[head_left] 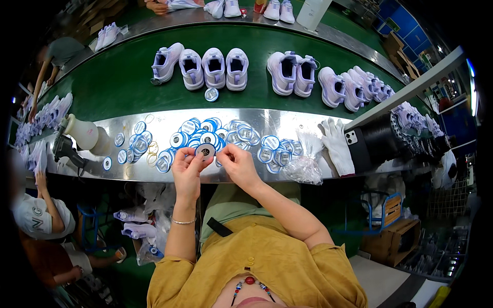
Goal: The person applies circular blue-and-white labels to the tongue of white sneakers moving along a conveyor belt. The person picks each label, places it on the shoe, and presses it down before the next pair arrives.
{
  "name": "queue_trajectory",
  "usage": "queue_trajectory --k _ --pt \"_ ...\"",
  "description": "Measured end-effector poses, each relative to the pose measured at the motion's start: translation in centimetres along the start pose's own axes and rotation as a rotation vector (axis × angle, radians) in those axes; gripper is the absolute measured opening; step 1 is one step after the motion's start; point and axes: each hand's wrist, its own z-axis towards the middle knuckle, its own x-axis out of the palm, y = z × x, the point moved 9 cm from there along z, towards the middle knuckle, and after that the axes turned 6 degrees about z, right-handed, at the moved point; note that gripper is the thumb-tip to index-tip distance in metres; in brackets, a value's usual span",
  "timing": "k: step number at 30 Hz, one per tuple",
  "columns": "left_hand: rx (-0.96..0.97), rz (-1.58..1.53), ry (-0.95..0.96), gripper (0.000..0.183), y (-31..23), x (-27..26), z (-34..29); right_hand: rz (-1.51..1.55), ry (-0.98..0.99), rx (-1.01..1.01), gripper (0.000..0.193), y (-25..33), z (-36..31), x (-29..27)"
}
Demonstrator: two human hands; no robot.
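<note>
Between the thumb and fingers of my left hand is a round tag, pale with a dark mark in its middle. Close to the tag's right side, my right hand is closed in a pinch; whatever its fingertips hold is too small to make out. Just beyond both hands, many similar blue-rimmed round tags lie heaped on the metal bench. Further heaps of tags are to the left, with a few loose elastic loops beside them. More tags lie to the right.
White-lilac sneakers line the green conveyor belt. A clear plastic bag, white glove and phone lie on the right. At left stands a spray gun with a pale cup. A co-worker is at far left.
</note>
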Motion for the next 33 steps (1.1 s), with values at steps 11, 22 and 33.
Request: queue_trajectory --k 11,22,33 --pt "-0.127 0.056 0.137 0.006 2.3 3.2 -0.8 -0.243 0.022 -0.217 0.011 2.4 -2.1 -0.9" --pt "0.090 0.376 0.379 0.005 1.5 11.1 1.0 0.194 0.144 0.031 0.017 0.8 0.1 -7.5" --pt "0.077 0.504 0.479 0.027 7.2 21.0 13.8 -0.879 -0.319 -0.505 0.005 5.3 8.8 -21.1"
